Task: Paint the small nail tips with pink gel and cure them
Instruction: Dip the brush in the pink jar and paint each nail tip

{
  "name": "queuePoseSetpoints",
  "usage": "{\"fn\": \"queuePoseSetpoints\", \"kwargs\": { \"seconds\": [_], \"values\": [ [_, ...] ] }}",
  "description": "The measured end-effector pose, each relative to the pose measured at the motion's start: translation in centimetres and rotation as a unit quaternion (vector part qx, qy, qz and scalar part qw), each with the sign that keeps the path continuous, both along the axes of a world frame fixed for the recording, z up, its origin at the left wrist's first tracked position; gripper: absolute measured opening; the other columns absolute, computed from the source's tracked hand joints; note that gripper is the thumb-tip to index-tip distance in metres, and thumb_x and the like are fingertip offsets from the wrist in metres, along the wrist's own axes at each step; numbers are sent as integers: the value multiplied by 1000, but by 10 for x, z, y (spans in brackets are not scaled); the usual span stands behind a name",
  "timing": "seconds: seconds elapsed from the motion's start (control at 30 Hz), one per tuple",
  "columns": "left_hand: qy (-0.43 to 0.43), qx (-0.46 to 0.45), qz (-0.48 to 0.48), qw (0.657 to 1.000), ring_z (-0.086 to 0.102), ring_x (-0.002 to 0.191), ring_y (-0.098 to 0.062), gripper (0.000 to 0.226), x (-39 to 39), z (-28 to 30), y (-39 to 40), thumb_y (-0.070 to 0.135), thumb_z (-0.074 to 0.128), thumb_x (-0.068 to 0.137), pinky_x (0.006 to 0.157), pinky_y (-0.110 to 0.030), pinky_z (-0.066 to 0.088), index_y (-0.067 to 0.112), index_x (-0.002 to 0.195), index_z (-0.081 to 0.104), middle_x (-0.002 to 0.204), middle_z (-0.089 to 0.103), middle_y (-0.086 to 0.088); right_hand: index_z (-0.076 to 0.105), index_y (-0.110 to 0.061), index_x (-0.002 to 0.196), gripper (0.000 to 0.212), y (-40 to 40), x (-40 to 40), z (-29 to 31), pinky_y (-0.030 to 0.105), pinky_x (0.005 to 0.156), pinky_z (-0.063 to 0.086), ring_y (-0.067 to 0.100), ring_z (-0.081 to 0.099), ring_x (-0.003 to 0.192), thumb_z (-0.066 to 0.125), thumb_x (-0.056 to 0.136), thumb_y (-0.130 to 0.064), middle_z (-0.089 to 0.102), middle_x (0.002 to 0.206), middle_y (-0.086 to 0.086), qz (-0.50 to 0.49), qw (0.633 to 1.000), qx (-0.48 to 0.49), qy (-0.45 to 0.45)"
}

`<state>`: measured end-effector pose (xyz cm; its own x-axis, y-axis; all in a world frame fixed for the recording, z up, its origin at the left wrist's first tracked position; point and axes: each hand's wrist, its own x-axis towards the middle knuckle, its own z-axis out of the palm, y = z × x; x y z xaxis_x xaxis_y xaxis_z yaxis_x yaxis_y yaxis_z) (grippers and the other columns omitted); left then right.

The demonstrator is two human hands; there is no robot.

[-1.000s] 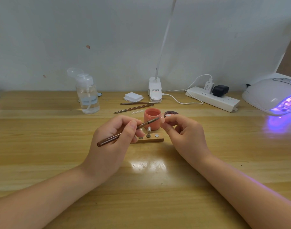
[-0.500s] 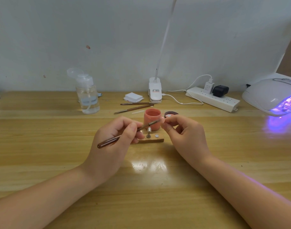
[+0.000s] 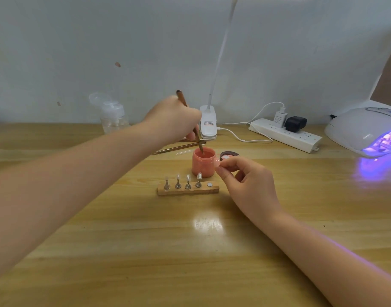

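A wooden surface (image 3: 123, 251) runs up to a pale wall. At its far right corner sits a white curing lamp (image 3: 365, 129), glowing purple inside. Near the middle stands an open pink gel jar (image 3: 204, 163), its dark lid (image 3: 229, 154) just behind and to the right. In front of the jar lies a wooden holder (image 3: 188, 189), long axis running left to right, with four small clear nail tips (image 3: 188, 177) upright on metal pegs and one bare magnet at its right end.

The left hand (image 3: 174, 118) reaches over the jar, fingers clamped on a brown brush (image 3: 191, 121). The brush stands steeply, handle end up and tilted left, bristles down in the gel. The right hand (image 3: 245, 182) rests beside the jar, thumb and forefinger pinching a pink-coated nail tip (image 3: 217, 163) that touches the jar's rim.

The step appears to be reloading the brush. Taking only a little gel, and wiping excess on the rim, would keep the coat thin and even.
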<state>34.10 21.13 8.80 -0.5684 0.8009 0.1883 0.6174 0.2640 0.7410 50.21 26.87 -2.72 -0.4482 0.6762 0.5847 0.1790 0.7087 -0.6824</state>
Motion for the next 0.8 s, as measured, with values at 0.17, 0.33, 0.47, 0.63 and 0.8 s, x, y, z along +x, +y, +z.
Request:
{"fn": "queuePoseSetpoints", "kwargs": {
  "seconds": [0.17,0.33,0.47,0.63,0.8],
  "values": [
    [-12,-117,-22,993,45,30,-4,26,5,-3,24,14,46,88,40,-15,30,11,72,67,43,61,6,73,-20,87,4,-1,0,0,22,56,41,8,47,53,72,84,-22,70,80,-10,-1,1000,8,-3],
    [13,-154,-26,988,48,51,-12,18,12,-14,28,7,53,86,49,-23,36,7,91,70,61,67,0,73,-23,85,1,0,-1,-1,20,55,38,8,45,51,71,85,-23,69,79,-11,-1,1000,19,-2],
    [-31,-134,-12,990,51,43,-8,23,8,-12,24,9,48,91,43,-17,36,7,82,70,51,64,1,72,-24,85,2,-1,-1,-1,19,55,37,7,46,51,71,85,-24,69,80,-11,2,1000,23,-3],
    [-125,-70,13,990,45,33,-7,25,0,-1,13,11,45,93,36,-12,28,1,90,68,44,58,1,73,-24,86,2,-1,-1,-1,20,55,39,6,47,51,71,85,-23,71,84,-11,-2,1000,25,-13],
    [-205,-6,33,978,38,47,-10,27,-16,0,0,15,44,88,42,-18,29,5,89,69,44,59,4,73,-19,90,5,-2,0,0,25,55,42,9,45,49,71,86,-21,69,82,-12,0,1000,18,-16]
  ]
}}
